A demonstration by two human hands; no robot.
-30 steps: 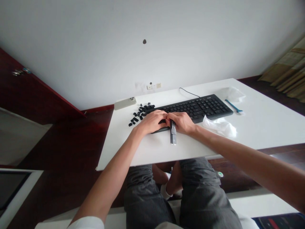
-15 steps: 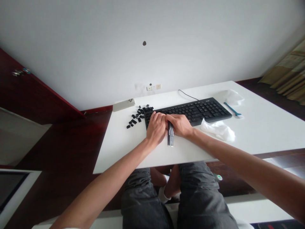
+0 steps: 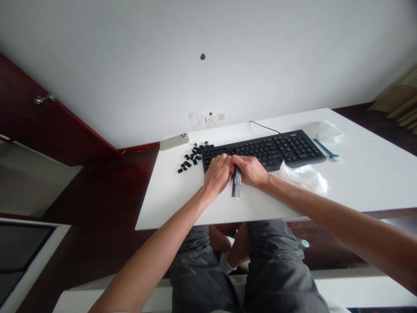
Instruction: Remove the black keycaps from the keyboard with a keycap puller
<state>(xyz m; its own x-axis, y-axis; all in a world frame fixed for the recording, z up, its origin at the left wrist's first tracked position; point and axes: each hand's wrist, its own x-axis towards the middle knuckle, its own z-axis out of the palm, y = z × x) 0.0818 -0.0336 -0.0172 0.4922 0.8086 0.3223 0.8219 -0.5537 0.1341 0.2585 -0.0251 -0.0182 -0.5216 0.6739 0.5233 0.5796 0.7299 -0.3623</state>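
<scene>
My right hand (image 3: 250, 170) is closed around a small grey tool (image 3: 236, 184) with a metal clip, its end pointing back toward me. Against it, my left hand (image 3: 220, 173) rests with fingers curled at the near edge of the black keyboard (image 3: 276, 150); its fingertips are hidden, and so is whatever they pinch. Both hands touch each other over the keyboard's left part. Loose black keycaps (image 3: 188, 164) lie scattered just left of the keyboard.
A phone (image 3: 174, 141) lies at the white table's (image 3: 182, 204) back left. Crumpled white tissue (image 3: 304, 177) sits near my right forearm. Farther right are a blue brush (image 3: 326, 149) and a clear plastic bag (image 3: 329, 131). The keyboard's cable (image 3: 263, 126) runs along the back.
The whole view has shifted slightly, so the table and hands appear a little farther right. My hands keep nearly the same pose on the keyboard and tool.
</scene>
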